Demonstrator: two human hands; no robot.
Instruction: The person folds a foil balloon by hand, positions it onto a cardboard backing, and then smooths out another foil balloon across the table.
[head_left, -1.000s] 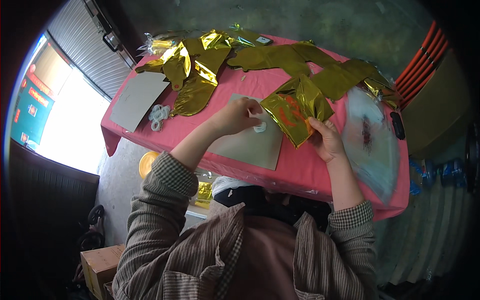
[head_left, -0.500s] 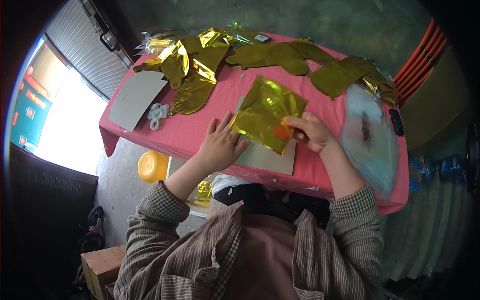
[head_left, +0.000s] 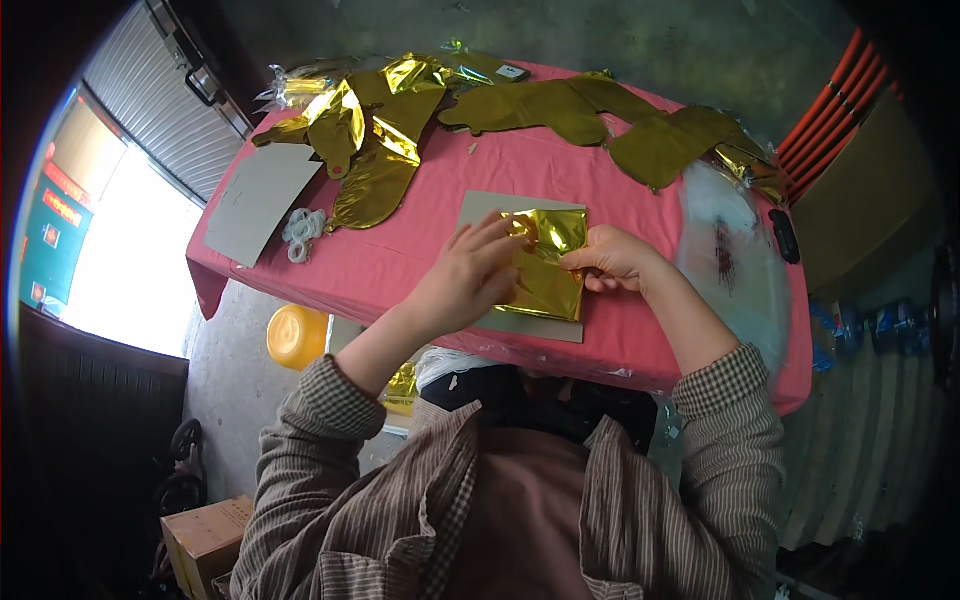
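A folded sheet of shiny gold foil [head_left: 550, 285], roughly square, rests over a grey cardboard piece [head_left: 478, 208] near the front edge of the table. Its right edge is pinched between the thumb and fingers of my right hand [head_left: 622, 264]. My left hand [head_left: 462, 275] is raised at the foil's left side, fingers bent and apart, covering part of it. Whether those fingertips touch the foil, I cannot tell. Farther back on the table lie flat gold foil balloons, one heap [head_left: 375, 185] at the left and a row [head_left: 540, 112] toward the right.
The pink-covered table [head_left: 390, 270] also bears another grey cardboard sheet [head_left: 262, 195], white coiled ties [head_left: 302, 230], clear plastic bags [head_left: 725, 270] and a black handheld object [head_left: 785, 236]. On the floor stand a yellow bucket [head_left: 297, 336] and a carton [head_left: 208, 535].
The gold foil has come down from a tilted hold onto the cardboard and sits straighter. My left hand has lifted from the cardboard to the foil's left side. My right hand still pinches it.
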